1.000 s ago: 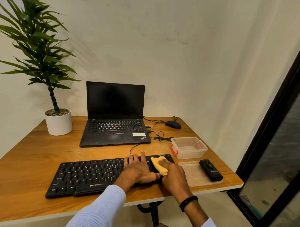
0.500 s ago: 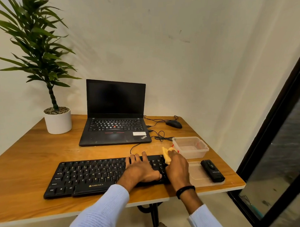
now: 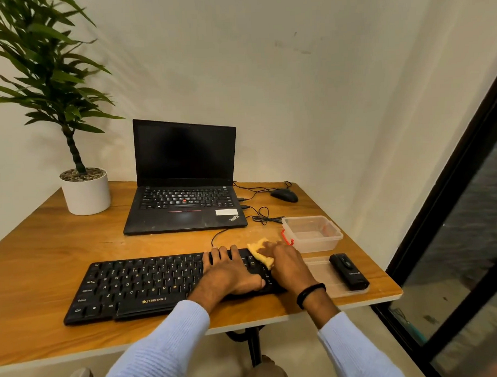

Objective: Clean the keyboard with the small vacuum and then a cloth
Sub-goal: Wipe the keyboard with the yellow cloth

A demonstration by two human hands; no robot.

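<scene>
A black keyboard point(image 3: 138, 285) lies along the front of the wooden table point(image 3: 55, 246). My left hand point(image 3: 230, 270) rests flat on its right part, fingers straight, thumb at the front edge. My right hand point(image 3: 289, 264) presses a small yellow cloth point(image 3: 259, 252) onto the keyboard's far right corner, with its fingers over the cloth. The small black vacuum point(image 3: 348, 271) lies on a clear lid point(image 3: 317, 267) to the right of the keyboard, untouched.
An open black laptop point(image 3: 185, 196) stands behind the keyboard, with cables and a black mouse point(image 3: 284, 195) to its right. A clear plastic box point(image 3: 312, 233) sits just beyond my right hand. A potted plant point(image 3: 85, 191) stands at the back left. A dark door frame runs along the right.
My right hand has slid the cloth from the keyboard's front right area away from me to its far right corner. My left hand has stayed on the keys.
</scene>
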